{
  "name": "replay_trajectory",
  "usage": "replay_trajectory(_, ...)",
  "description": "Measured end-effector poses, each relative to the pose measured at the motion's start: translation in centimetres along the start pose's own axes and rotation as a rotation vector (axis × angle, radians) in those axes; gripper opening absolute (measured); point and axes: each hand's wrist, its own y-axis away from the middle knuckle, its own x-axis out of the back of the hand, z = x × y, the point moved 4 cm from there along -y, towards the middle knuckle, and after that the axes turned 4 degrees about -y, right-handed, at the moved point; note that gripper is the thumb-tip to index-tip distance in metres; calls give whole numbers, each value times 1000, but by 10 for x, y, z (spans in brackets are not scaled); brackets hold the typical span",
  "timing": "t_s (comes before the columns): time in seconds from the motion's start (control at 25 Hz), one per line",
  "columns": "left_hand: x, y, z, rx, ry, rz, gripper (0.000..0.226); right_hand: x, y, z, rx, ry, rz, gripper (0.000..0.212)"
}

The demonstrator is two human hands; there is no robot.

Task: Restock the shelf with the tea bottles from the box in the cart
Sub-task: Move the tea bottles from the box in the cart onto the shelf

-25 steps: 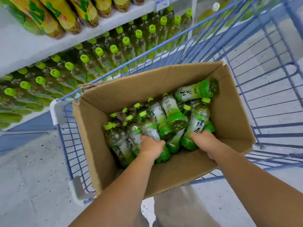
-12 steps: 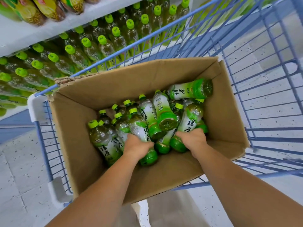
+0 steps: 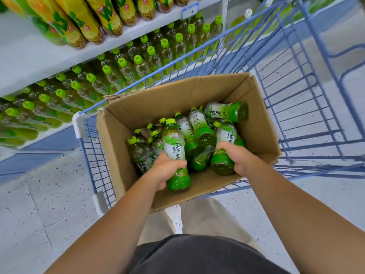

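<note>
An open cardboard box (image 3: 258, 123) stands in a blue wire cart (image 3: 296, 80) and holds several green-capped tea bottles (image 3: 225, 111). My left hand (image 3: 166, 171) grips one tea bottle (image 3: 174, 147) around its lower half, raised above the pile with its cap pointing away from me. My right hand (image 3: 237, 155) grips a second tea bottle (image 3: 224, 149) near its base, still low in the box among the others. To the left, the shelf (image 3: 25, 62) carries rows of the same green tea bottles (image 3: 126, 64).
Yellow-labelled bottles (image 3: 79, 18) lie on the upper shelf board, with a blue price tag (image 3: 190, 10) on its edge. Grey speckled floor tiles (image 3: 39, 204) lie left of the cart. The cart's far part (image 3: 308, 107) beyond the box holds nothing.
Both hands closed around bottles in the box. The left hand has lifted its bottle up out of the pile; the right hand's bottle has tipped up slightly. The view shifted toward the shelf.
</note>
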Motion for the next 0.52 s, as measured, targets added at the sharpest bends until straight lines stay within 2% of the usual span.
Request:
replay_trajectory(0.12, 7, 29, 1, -79, 41, 50, 46, -3, 27, -2, 67, 25, -14, 37)
replay_trajectory(0.24, 17, 54, 4, -160, 101, 47, 48, -6, 48, -5, 197, 91, -39, 48)
replay_trajectory(0.4, 39, 87, 11, -239, 125, 69, 23, -15, 77, -6, 346, 231, -35, 43)
replay_trajectory(0.52, 58, 112, 17, -289, 136, 122, 15, -29, 96, -6, 434, 318, -40, 36)
